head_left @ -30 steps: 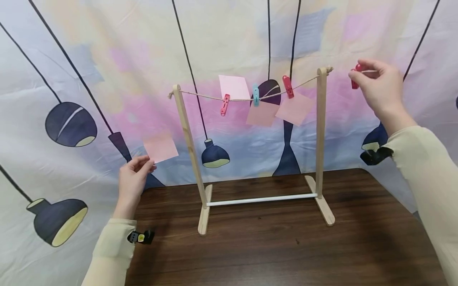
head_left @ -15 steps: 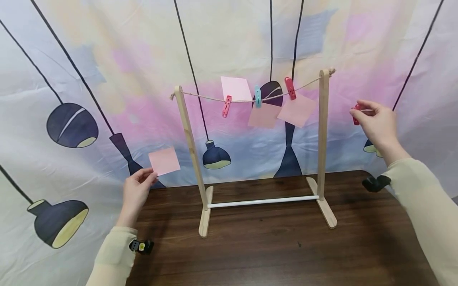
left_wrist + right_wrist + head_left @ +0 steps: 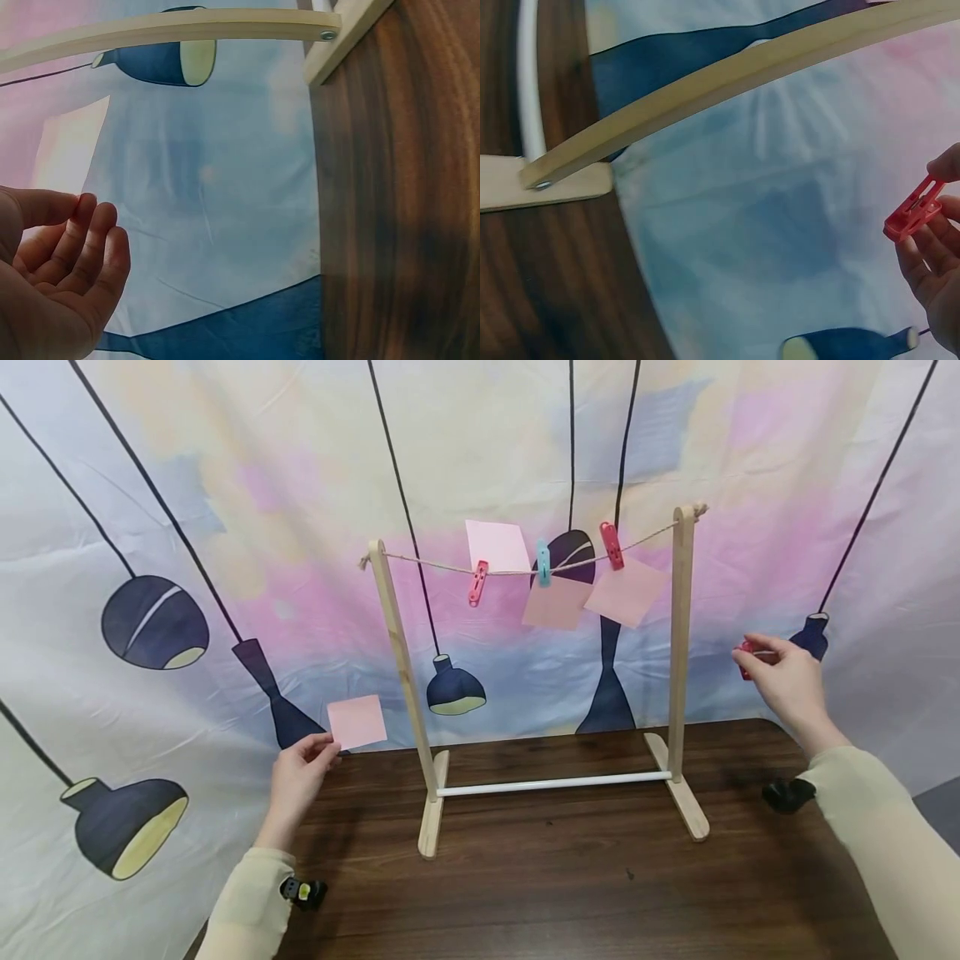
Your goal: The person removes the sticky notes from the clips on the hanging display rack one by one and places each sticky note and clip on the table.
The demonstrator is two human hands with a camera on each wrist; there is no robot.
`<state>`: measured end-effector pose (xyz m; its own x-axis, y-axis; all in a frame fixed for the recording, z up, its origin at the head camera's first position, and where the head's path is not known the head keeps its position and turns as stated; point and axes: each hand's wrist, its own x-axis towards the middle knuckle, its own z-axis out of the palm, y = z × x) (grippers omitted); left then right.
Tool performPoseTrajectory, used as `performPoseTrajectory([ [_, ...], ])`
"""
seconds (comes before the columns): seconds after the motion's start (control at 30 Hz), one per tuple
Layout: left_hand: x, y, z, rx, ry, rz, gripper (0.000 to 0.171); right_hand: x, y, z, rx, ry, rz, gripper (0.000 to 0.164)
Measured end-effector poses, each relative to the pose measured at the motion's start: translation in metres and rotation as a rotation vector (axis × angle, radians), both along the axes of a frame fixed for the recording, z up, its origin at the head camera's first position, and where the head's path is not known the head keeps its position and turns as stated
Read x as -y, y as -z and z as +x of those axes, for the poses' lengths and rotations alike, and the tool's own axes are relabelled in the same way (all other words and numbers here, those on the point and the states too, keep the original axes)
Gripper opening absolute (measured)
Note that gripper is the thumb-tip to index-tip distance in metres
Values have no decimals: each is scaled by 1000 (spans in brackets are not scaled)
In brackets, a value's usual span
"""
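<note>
Left of the wooden stand [image 3: 397, 652], my left hand [image 3: 300, 777] pinches a pink paper square [image 3: 357, 722] by its lower left corner, between thumb and fingertips. On the other side of the stand, my right hand [image 3: 791, 681] holds a red clothespin [image 3: 913, 212] between thumb and fingers. A string [image 3: 645, 543] runs between the stand's two posts. Clipped along it are a pink paper [image 3: 497, 545] standing up above the string under a red clothespin [image 3: 477, 583], a paper [image 3: 557, 603] under a blue clothespin [image 3: 543, 563], and a paper [image 3: 628, 593] under another red clothespin [image 3: 611, 545].
The stand rests on a dark wooden table [image 3: 540, 893], its feet joined by a white rod [image 3: 555, 783]. Behind it hangs a pastel cloth [image 3: 300, 468] printed with dark lamps. Each sleeve carries a small black wrist device.
My right hand has come down beside the right post with the red clothespin. My left hand has lowered and shifted a little to the right with the paper square. The papers on the string stay put.
</note>
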<state>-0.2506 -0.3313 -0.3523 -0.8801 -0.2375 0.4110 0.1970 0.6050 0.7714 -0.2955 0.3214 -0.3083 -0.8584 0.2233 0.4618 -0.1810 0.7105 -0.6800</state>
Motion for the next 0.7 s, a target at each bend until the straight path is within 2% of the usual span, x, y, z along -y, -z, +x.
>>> performPoseTrajectory([
  [0.17,3,9,2,19,5,-20,25,-1,24,-1,13,-7,17,61],
  [0.3,7,19,5,54,6,-74,26,-3,41,1,21,-9,5,60],
  [0.47,11,32,5,98,18,-122,28,-4,57,3,49,9,11,61],
  [0.7,9,44,7,132,20,-130,26,-3,76,4,71,24,23,61],
])
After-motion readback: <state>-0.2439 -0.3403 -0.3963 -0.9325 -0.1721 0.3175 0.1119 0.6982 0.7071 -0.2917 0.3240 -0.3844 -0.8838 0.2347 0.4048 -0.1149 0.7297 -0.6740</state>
